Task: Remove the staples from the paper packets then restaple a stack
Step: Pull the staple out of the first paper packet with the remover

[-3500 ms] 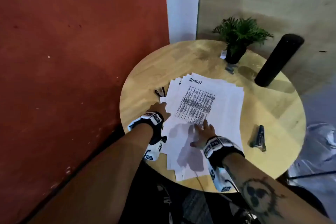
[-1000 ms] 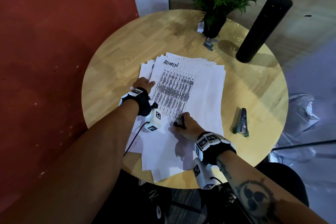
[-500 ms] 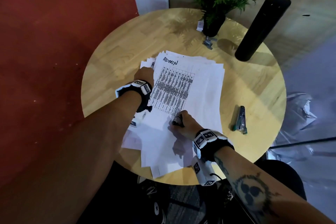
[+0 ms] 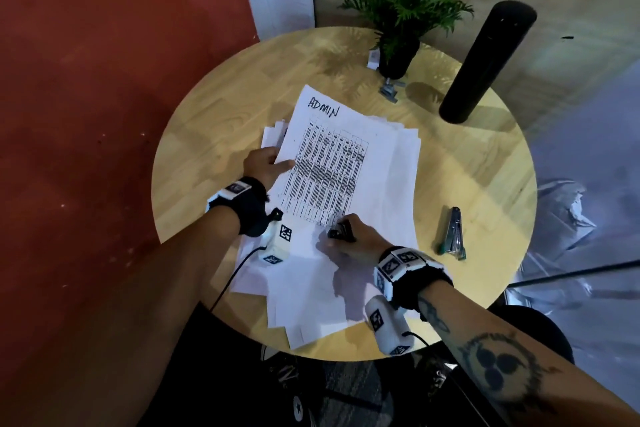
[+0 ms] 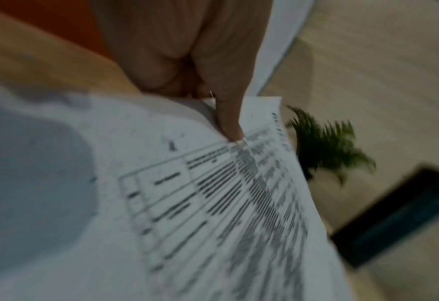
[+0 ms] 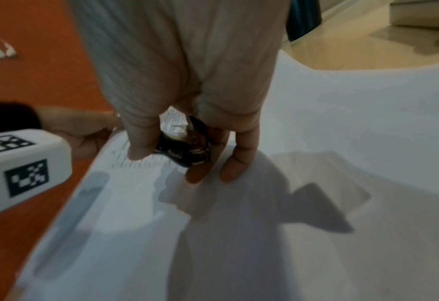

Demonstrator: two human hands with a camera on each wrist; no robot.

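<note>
The top sheet point(image 4: 332, 163), headed ADMIN and printed with a dense table, lies skewed across the loose pile of papers point(image 4: 388, 191) in the middle of the round table point(image 4: 214, 121), its far end toward the table's back edge. My left hand point(image 4: 265, 165) takes it by its left edge: the thumb lies straight on the printed face and the other fingers go under the sheet, so I pinch it between them, which I judge lets me peel this packet away from the ones beneath. My right hand point(image 4: 349, 236) rests on the near part of the pile with its fingers curled round a small black staple remover point(image 6: 184, 148); two fingertips point(image 6: 233, 169) press down on the paper, I think to keep the lower sheets from sliding while the left hand pulls. Whether any staple is under the tool I cannot tell. The stapler point(image 4: 453, 236) lies near the table's right edge, well apart from the papers, probably parked there until the restapling. At the back edge stand a potted plant point(image 4: 401, 17) and a black cylinder point(image 4: 485, 62), with a small metal clip point(image 4: 389, 90) just in front of the pot, all out of my working space.
</note>
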